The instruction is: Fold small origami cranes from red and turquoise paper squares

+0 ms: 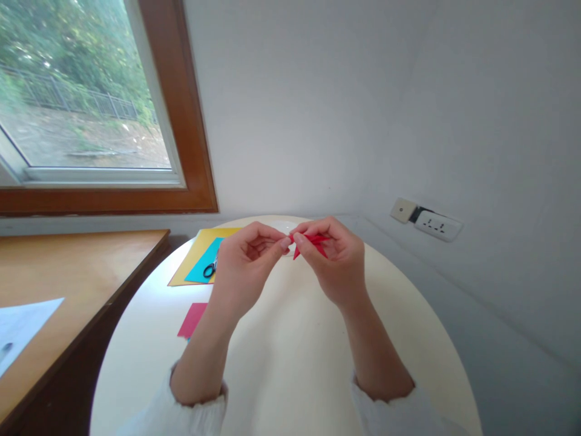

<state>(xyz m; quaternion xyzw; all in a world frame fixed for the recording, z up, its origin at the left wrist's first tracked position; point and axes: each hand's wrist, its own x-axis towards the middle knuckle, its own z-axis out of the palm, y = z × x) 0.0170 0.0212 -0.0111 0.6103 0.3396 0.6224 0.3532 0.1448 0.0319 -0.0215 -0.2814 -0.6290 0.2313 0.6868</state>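
Above the far part of a round white table, both hands meet on a small piece of folded red paper [321, 248] with pointed corners. My right hand [338, 257] grips most of it between thumb and fingers, its points sticking out below the thumb. The thumb and forefinger of my left hand [245, 257] pinch its left tip. Parts of the paper are hidden inside the right hand's fingers. Behind the hands, a clear or white round dish [284, 225] shows only partly.
Yellow paper [186, 266], blue paper [197, 272] and black-handled scissors [209, 270] lie at the table's back left. Nearer is a dark pink paper piece [192, 319], partly behind my left forearm. A wooden desk [91, 260] with a white sheet [27, 324] stands left; walls close off the back and right.
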